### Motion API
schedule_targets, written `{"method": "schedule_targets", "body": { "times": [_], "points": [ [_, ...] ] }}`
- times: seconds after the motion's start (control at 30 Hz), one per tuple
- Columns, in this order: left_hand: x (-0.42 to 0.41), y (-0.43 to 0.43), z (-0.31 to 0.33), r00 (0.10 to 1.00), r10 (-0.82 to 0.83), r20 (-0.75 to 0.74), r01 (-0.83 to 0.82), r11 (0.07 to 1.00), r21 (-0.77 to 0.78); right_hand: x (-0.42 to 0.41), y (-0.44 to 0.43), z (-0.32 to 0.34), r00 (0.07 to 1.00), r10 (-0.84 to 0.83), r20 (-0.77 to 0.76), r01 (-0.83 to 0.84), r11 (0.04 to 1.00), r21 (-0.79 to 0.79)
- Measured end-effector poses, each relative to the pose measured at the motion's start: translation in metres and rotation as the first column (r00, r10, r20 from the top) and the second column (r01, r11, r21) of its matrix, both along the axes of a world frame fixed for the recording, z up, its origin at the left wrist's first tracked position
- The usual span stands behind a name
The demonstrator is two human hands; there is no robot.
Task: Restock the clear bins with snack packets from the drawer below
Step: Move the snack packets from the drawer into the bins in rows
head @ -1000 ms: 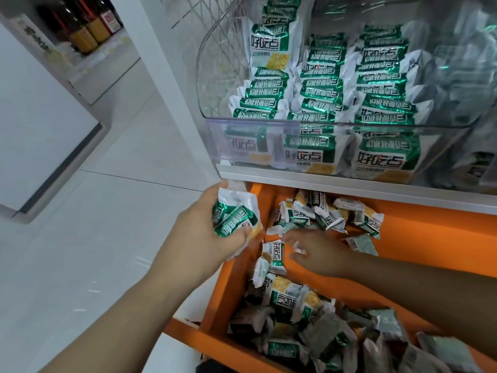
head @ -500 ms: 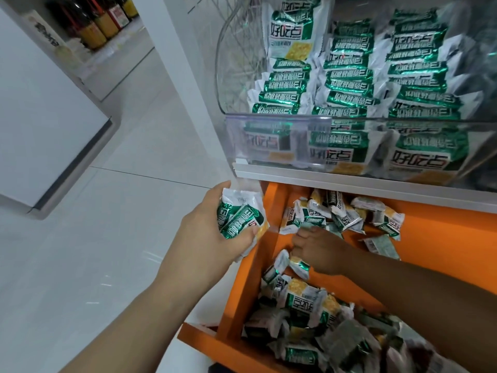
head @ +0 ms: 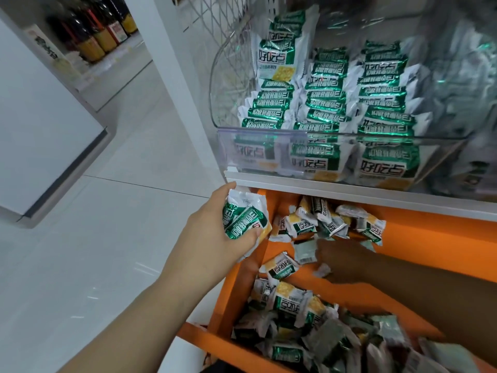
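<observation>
Clear bin (head: 349, 135) holds three packet rows (head: 325, 103); left hand (head: 215, 238) grips two packets (head: 246, 222).

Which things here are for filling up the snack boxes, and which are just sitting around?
For the job: left hand gripping held packets; right hand down among the loose packets; orange drawer; clear bin.
Just sitting around: bottles on a far shelf; white floor.
</observation>
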State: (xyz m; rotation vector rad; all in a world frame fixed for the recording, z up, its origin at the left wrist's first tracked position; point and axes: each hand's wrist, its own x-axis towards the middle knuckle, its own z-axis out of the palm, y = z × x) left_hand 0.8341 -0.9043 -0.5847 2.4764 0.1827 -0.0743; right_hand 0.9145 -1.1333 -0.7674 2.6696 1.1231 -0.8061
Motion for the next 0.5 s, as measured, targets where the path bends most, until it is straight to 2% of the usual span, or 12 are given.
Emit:
{"method": "schedule_targets", "body": {
  "times": [0.13, 0.23, 0.3, 0.5],
  "points": [
    [-0.004, -0.008, 0.007, 1.0, -0.03, 0.003, 0.03, 0.999, -0.025, -0.006, -0.017, 0.048, 0.973, -0.204, -0.108, 0.222, 0.954, 0.202],
    [-0.01, -0.019, 0.014, 0.998, -0.059, 0.021, 0.06, 0.998, -0.025, -0.024, -0.022, 0.093, 0.963, -0.224, -0.149, 0.26, 0.916, 0.306],
    [-0.016, -0.028, 0.02, 0.995, -0.091, 0.028, 0.092, 0.996, -0.021, -0.038, -0.023, 0.124, 0.959, -0.22, -0.179, 0.269, 0.905, 0.33],
    [-0.04, -0.045, 0.043, 0.986, -0.137, 0.09, 0.143, 0.988, -0.064, -0.076, -0.03, 0.222, 0.966, -0.218, -0.135, 0.251, 0.912, 0.324]
  ]
}}
